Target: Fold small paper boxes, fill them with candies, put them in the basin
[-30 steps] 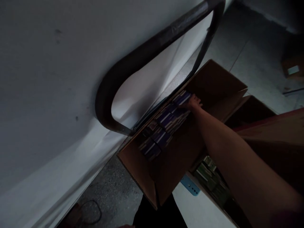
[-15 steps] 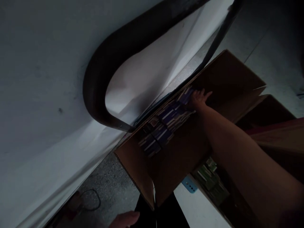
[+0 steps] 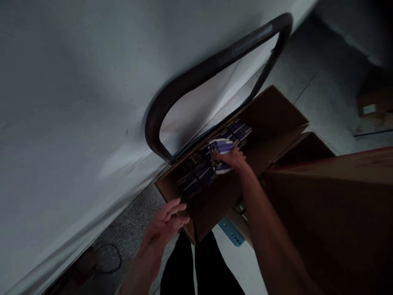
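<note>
My right hand [image 3: 233, 159] is closed on a small bundle of purple-and-white packets [image 3: 221, 150], lifted over the contents of an open cardboard box [image 3: 215, 209]. Inside the box, along its far wall, lie rows of similar dark blue packets [image 3: 195, 180], bunched in stacks; dim light hides their print. My left hand [image 3: 167, 219] hovers at the near left corner of the box with its fingers apart, and nothing is in it.
A black tubular handle [image 3: 184, 86] rises behind the box beside a pale wall [image 3: 76, 82]. More open cardboard boxes [image 3: 325, 205] stand at the right. A blue perforated edge [image 3: 231, 232] shows below, and a looped cord [image 3: 119, 258] lies on the floor.
My right hand has moved left from the box's far end and now holds a purple packet bundle. My left hand has come up into view near the box corner.
</note>
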### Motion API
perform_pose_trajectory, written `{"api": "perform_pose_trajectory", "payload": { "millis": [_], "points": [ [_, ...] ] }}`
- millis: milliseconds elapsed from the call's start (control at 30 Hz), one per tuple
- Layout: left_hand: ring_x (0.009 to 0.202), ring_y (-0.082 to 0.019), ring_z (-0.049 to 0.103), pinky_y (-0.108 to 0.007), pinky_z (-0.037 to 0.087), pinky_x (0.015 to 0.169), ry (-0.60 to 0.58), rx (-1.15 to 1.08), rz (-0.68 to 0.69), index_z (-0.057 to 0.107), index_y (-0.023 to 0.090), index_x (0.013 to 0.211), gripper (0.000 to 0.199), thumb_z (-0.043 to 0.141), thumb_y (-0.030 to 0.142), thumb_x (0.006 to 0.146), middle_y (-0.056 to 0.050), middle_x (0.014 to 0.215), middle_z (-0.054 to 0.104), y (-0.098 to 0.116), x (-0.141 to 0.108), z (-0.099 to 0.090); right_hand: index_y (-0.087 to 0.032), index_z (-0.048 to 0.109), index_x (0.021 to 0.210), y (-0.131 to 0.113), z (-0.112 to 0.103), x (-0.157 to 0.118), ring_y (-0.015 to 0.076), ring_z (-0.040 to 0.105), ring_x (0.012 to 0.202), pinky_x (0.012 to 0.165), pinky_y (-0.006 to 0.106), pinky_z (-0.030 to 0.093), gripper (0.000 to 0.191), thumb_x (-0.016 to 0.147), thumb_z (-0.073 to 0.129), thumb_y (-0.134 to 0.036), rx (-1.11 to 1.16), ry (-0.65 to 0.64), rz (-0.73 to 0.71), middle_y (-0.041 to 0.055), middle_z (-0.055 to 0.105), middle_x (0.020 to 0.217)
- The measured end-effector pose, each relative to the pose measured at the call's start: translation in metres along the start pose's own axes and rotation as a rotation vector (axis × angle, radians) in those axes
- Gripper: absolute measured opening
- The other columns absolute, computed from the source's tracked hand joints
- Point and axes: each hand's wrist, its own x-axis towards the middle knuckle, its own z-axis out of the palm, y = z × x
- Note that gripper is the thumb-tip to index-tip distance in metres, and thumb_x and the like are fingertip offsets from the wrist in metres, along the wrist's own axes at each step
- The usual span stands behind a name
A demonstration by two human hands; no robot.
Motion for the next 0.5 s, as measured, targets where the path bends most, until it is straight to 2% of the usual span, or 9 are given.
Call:
{"api": "perform_pose_trajectory", "payload": {
  "millis": [100, 167, 233, 300, 367, 400, 433, 467, 500],
  "points": [
    [0.124, -0.036, 0.055, -0.052, 0.038, 0.108, -0.054, -0.133, 0.053, 0.049, 0.021, 0.141, 0.079, 0.074, 0.052, 0.073, -0.019, 0.145, 0.050, 0.005, 0.005, 0.020, -0.016, 0.027, 0.148, 0.020, -0.005, -0.094, 0.0452, 0.040, 0.128, 0.102, 0.057, 0.035, 0.113, 0.058, 0.074, -0.065, 0.169, 0.077, -0.318, 0.0226, 0.046, 0.135],
    [0.134, -0.035, 0.046, -0.048, 0.040, 0.108, -0.078, -0.208, 0.095, 0.043, 0.024, 0.146, 0.092, 0.080, 0.052, 0.066, -0.015, 0.150, 0.046, 0.008, -0.001, 0.029, -0.022, 0.022, 0.151, 0.035, 0.000, -0.163, 0.0463, 0.034, 0.131, 0.107, 0.061, 0.027, 0.117, 0.056, 0.080, -0.059, 0.303, 0.065, -0.443, 0.0216, 0.043, 0.136],
    [0.129, -0.035, 0.051, -0.045, 0.047, 0.103, -0.024, -0.242, 0.092, 0.041, 0.027, 0.147, 0.100, 0.084, 0.049, 0.060, -0.012, 0.143, 0.054, 0.010, -0.011, 0.031, -0.028, 0.019, 0.153, 0.046, 0.005, -0.220, 0.0469, 0.028, 0.132, 0.110, 0.062, 0.018, 0.128, 0.047, 0.088, -0.054, 0.415, -0.071, -0.500, 0.0200, 0.037, 0.142],
    [0.112, -0.034, 0.064, -0.042, 0.054, 0.094, 0.126, -0.251, 0.039, 0.042, 0.027, 0.146, 0.098, 0.084, 0.046, 0.060, -0.009, 0.126, 0.067, 0.012, -0.023, 0.022, -0.033, 0.022, 0.153, 0.051, 0.003, -0.248, 0.0450, 0.032, 0.130, 0.109, 0.060, 0.022, 0.134, 0.041, 0.092, -0.052, 0.414, -0.335, -0.563, 0.0164, 0.039, 0.142],
    [0.096, -0.033, 0.070, -0.041, 0.059, 0.082, 0.293, -0.264, -0.043, 0.043, 0.028, 0.145, 0.094, 0.081, 0.046, 0.061, -0.006, 0.113, 0.073, 0.012, -0.034, 0.004, -0.035, 0.039, 0.146, 0.050, -0.003, -0.239, 0.0379, 0.046, 0.119, 0.102, 0.053, 0.035, 0.109, 0.051, 0.088, -0.055, 0.394, -0.563, -0.641, 0.0112, 0.052, 0.132],
    [0.093, -0.034, 0.071, -0.042, 0.061, 0.079, 0.345, -0.276, -0.088, 0.045, 0.028, 0.144, 0.092, 0.080, 0.047, 0.060, -0.005, 0.109, 0.075, 0.010, -0.040, -0.007, -0.034, 0.049, 0.139, 0.046, -0.007, -0.220, 0.0333, 0.053, 0.112, 0.097, 0.048, 0.040, 0.088, 0.061, 0.083, -0.056, 0.388, -0.607, -0.674, 0.0088, 0.057, 0.124],
    [0.092, -0.035, 0.072, -0.044, 0.061, 0.077, 0.383, -0.290, -0.136, 0.048, 0.027, 0.142, 0.089, 0.079, 0.048, 0.061, -0.004, 0.105, 0.076, 0.008, -0.044, -0.020, -0.032, 0.059, 0.129, 0.039, -0.010, -0.194, 0.0293, 0.057, 0.106, 0.094, 0.044, 0.043, 0.065, 0.071, 0.075, -0.057, 0.400, -0.568, -0.681, 0.0075, 0.061, 0.117],
    [0.092, -0.037, 0.071, -0.046, 0.061, 0.077, 0.406, -0.300, -0.174, 0.053, 0.025, 0.140, 0.085, 0.076, 0.051, 0.062, -0.005, 0.100, 0.077, 0.004, -0.048, -0.034, -0.029, 0.063, 0.124, 0.031, -0.012, -0.162, 0.0274, 0.058, 0.104, 0.094, 0.042, 0.044, 0.055, 0.077, 0.069, -0.058, 0.396, -0.448, -0.666, 0.0079, 0.062, 0.117],
    [0.092, -0.039, 0.071, -0.049, 0.061, 0.076, 0.415, -0.298, -0.201, 0.057, 0.022, 0.137, 0.080, 0.074, 0.052, 0.064, -0.006, 0.094, 0.078, -0.001, -0.052, -0.048, -0.026, 0.063, 0.122, 0.021, -0.013, -0.126, 0.0282, 0.058, 0.107, 0.096, 0.043, 0.043, 0.056, 0.077, 0.069, -0.058, 0.341, -0.316, -0.639, 0.0093, 0.061, 0.121]
  ]
}}
